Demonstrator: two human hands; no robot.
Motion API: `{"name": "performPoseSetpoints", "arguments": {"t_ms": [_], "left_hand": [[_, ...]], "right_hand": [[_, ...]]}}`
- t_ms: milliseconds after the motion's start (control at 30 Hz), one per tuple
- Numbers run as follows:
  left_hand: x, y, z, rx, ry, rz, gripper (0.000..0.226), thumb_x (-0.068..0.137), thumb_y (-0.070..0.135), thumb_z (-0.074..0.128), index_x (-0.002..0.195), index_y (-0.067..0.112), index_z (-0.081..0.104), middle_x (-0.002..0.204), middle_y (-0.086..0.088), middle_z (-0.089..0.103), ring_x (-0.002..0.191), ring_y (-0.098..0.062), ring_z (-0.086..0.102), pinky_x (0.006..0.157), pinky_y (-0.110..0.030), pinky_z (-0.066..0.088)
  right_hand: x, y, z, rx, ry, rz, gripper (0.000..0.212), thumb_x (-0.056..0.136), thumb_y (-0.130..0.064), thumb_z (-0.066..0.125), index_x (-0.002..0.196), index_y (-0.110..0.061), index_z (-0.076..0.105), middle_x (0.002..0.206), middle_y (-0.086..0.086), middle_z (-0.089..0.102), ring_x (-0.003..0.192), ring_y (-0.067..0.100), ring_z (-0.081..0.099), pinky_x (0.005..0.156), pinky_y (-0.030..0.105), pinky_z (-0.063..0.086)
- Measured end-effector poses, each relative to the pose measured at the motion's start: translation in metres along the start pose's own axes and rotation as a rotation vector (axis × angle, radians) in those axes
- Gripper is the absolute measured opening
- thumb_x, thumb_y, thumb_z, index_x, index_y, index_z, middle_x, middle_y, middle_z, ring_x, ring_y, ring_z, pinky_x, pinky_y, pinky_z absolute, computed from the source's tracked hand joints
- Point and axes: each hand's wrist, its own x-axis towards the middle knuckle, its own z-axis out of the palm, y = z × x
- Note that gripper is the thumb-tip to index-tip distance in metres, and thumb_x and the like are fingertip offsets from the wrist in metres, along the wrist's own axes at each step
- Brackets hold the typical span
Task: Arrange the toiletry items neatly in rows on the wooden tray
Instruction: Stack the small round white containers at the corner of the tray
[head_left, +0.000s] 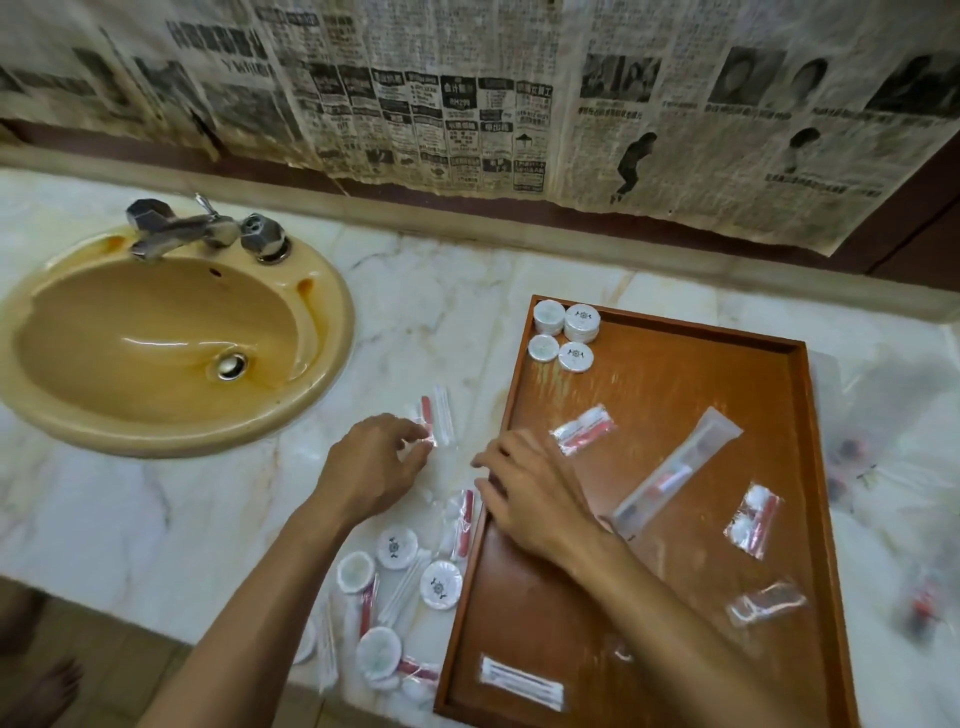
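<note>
The wooden tray (769, 395) lies on the marble counter, right of centre. Several round white soaps (566, 332) sit grouped in its far left corner. Clear packets (583, 429) lie scattered over it, along with a long toothbrush sachet (675, 470) and a cotton-bud packet (521, 680) near the front. My left hand (374, 467) is over the counter, its fingertips touching a clear packet with a red strip (435, 418). My right hand (530, 493) hovers over the tray's left rim, fingers loosely spread and empty. More soaps (397, 548) and packets (460, 525) lie loose left of the tray.
A yellow sink (156, 332) with a metal tap (208, 228) fills the counter's left side. Old newspaper (467, 104) hangs on the wall behind. More clear packets (883, 493) lie blurred on the counter right of the tray. The counter's front edge runs below the loose items.
</note>
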Motion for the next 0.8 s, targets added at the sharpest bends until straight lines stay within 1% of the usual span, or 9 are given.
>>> {"name": "performPoseSetpoints", "arguments": {"t_ms": [100,167,233,300,333,400,500,600,800], "left_hand": [[-0.030,-0.020,-0.004,0.066,-0.024,-0.045,0.025,0.091,0.043,0.057,0.110,0.031,0.069,0.102,0.013,0.067,0.093,-0.008,0.056,0.072,-0.028,0.043],[-0.047,-0.031,-0.009,0.076,-0.032,-0.094,0.026,0.091,0.044,0.057,0.111,0.033,0.068,0.100,0.015,0.066,0.091,-0.007,0.054,0.070,-0.027,0.042],[-0.063,-0.040,-0.013,0.102,-0.067,-0.131,0.031,0.088,0.048,0.059,0.115,0.035,0.066,0.099,0.018,0.064,0.091,-0.005,0.054,0.069,-0.027,0.042],[-0.078,-0.045,-0.016,0.142,-0.142,-0.148,0.040,0.084,0.053,0.060,0.120,0.037,0.061,0.101,0.019,0.062,0.094,-0.004,0.054,0.069,-0.026,0.041],[-0.084,-0.045,-0.017,0.159,-0.184,-0.156,0.044,0.082,0.055,0.060,0.122,0.038,0.058,0.103,0.020,0.061,0.096,-0.004,0.053,0.070,-0.025,0.040],[-0.093,-0.046,-0.017,0.189,-0.228,-0.173,0.051,0.079,0.061,0.061,0.125,0.039,0.054,0.107,0.019,0.060,0.098,-0.005,0.053,0.071,-0.024,0.040],[-0.101,-0.046,-0.015,0.230,-0.228,-0.189,0.059,0.076,0.068,0.059,0.126,0.039,0.052,0.112,0.017,0.060,0.102,-0.007,0.055,0.076,-0.025,0.043],[-0.105,-0.044,-0.011,0.248,-0.221,-0.196,0.063,0.076,0.071,0.058,0.128,0.038,0.051,0.118,0.015,0.060,0.106,-0.009,0.056,0.083,-0.027,0.046],[-0.105,-0.041,-0.005,0.279,-0.195,-0.214,0.060,0.074,0.073,0.056,0.122,0.038,0.053,0.115,0.015,0.062,0.103,-0.009,0.059,0.080,-0.028,0.046]], "right_hand": [[-0.011,-0.021,0.008,-0.020,-0.140,-0.111,0.018,0.079,-0.024,0.069,0.096,-0.019,0.071,0.089,-0.003,0.060,0.089,0.020,0.055,0.070,0.029,0.049],[-0.011,-0.032,0.012,-0.030,-0.222,-0.145,0.024,0.079,-0.027,0.067,0.101,-0.018,0.071,0.093,-0.001,0.061,0.093,0.022,0.054,0.073,0.034,0.052],[-0.006,-0.042,0.017,-0.068,-0.300,-0.183,0.030,0.084,-0.029,0.064,0.110,-0.016,0.068,0.102,0.003,0.060,0.101,0.025,0.050,0.081,0.039,0.049],[0.002,-0.053,0.021,-0.128,-0.380,-0.221,0.036,0.089,-0.033,0.059,0.119,-0.014,0.062,0.113,0.006,0.056,0.108,0.026,0.044,0.087,0.039,0.041],[0.006,-0.059,0.023,-0.157,-0.403,-0.242,0.037,0.089,-0.035,0.057,0.120,-0.013,0.060,0.115,0.007,0.055,0.109,0.026,0.043,0.087,0.039,0.038],[0.012,-0.070,0.028,-0.202,-0.448,-0.276,0.038,0.089,-0.037,0.056,0.117,-0.012,0.059,0.114,0.009,0.055,0.108,0.027,0.042,0.085,0.038,0.035],[0.017,-0.079,0.036,-0.228,-0.517,-0.297,0.037,0.087,-0.039,0.059,0.110,-0.011,0.062,0.109,0.010,0.055,0.106,0.028,0.043,0.083,0.039,0.034],[0.019,-0.083,0.039,-0.222,-0.551,-0.279,0.033,0.086,-0.037,0.061,0.105,-0.010,0.063,0.108,0.010,0.054,0.104,0.028,0.043,0.081,0.039,0.036],[0.019,-0.086,0.039,-0.170,-0.574,-0.237,0.034,0.083,-0.034,0.064,0.103,-0.007,0.062,0.106,0.010,0.051,0.100,0.026,0.044,0.067,0.034,0.032]]}}
